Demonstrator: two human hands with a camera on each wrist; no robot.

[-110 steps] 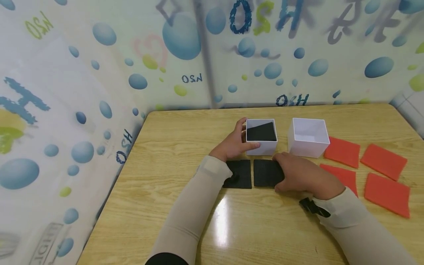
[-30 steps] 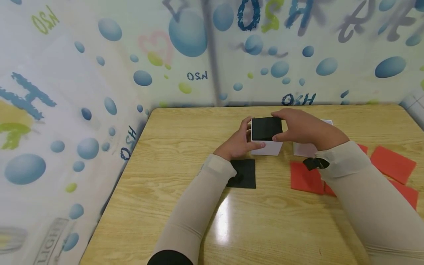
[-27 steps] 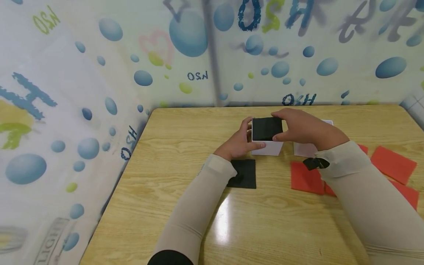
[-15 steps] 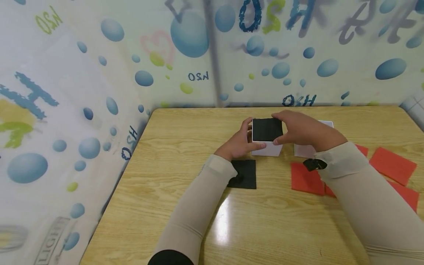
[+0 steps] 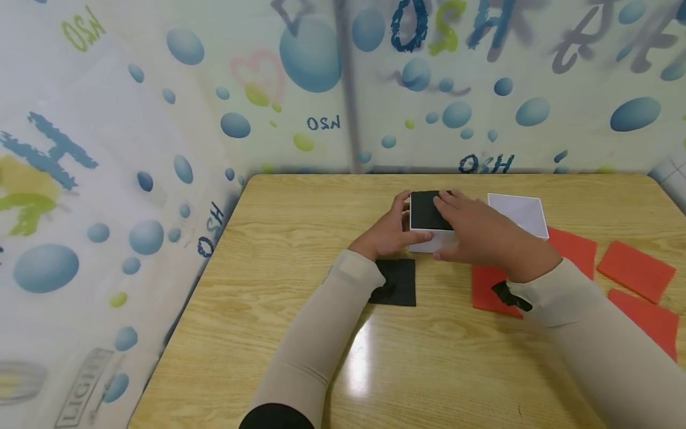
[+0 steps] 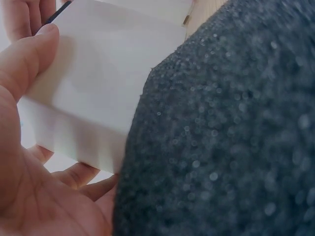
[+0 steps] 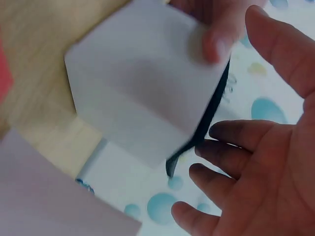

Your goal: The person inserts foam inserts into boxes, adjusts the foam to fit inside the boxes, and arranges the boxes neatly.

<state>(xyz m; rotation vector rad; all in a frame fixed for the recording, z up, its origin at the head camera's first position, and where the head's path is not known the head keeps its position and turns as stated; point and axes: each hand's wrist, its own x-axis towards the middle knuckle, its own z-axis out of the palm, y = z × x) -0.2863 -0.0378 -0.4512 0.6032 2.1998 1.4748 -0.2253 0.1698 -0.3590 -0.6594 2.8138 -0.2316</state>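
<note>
My left hand point(image 5: 382, 235) grips a small white box point(image 5: 443, 239) from its left side, thumb on the front wall and fingers behind. A black square sheet point(image 5: 425, 210) lies across the box's top, and in the right wrist view one edge of this black sheet point(image 7: 210, 110) juts past the rim. Over its right part is my right hand point(image 5: 482, 235), fingers extended. In the right wrist view that hand point(image 7: 266, 162) is spread, fingertips at or close to the sheet. Another black square point(image 5: 399, 283) lies on the table, partly behind my left sleeve.
A second white box point(image 5: 517, 211) stands to the right, its opening upward and partly covered by my right hand. Several red sheets lie around it, among them one red sheet point(image 5: 636, 271) at the right and another point(image 5: 490, 292) beneath my right wrist. A patterned wall point(image 5: 300, 131) borders the wooden table point(image 5: 300, 238).
One black square went from the table to the top of the left box. My right hand then loosened its pinch and came down toward me, fingers now extended. My left hand stayed on the box.
</note>
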